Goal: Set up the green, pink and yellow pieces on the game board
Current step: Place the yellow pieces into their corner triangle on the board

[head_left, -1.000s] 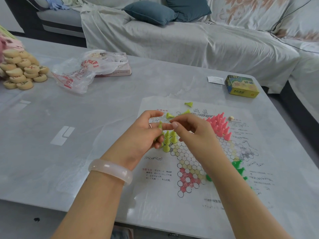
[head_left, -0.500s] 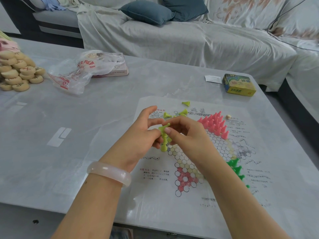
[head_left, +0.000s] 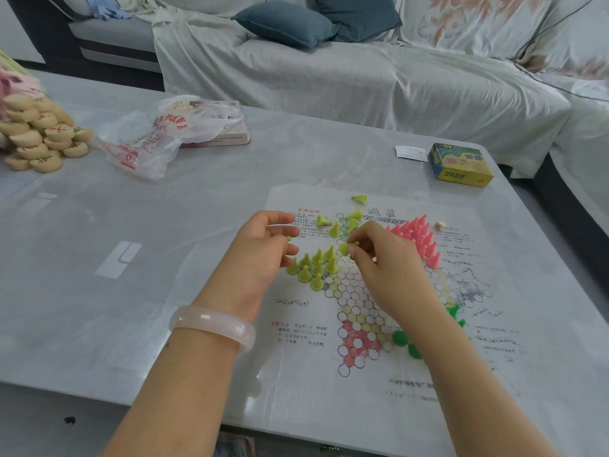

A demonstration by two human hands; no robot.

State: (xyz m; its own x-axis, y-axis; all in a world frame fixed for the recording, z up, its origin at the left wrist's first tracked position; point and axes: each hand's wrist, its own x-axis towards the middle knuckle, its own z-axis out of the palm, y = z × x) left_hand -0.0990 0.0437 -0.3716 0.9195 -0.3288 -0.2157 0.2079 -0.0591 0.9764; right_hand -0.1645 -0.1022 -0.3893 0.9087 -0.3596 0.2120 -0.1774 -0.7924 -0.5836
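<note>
Here the right hand (head_left: 379, 255) pinches a yellow piece (head_left: 346, 248) above the game board (head_left: 356, 298).

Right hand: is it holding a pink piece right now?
No, the right hand pinches a yellow piece lying on its side; the pink pieces stand grouped on the game board.

Your grey desk (head_left: 197, 206) carries the paper game board (head_left: 461, 374) at lower right of the frame. At far left you see a heap of round cream discs (head_left: 39, 136), beside it a crumpled plastic bag (head_left: 148, 140) over a book (head_left: 227, 133). At upper right lie a white slip (head_left: 411, 152) and a yellow box (head_left: 461, 166).
</note>
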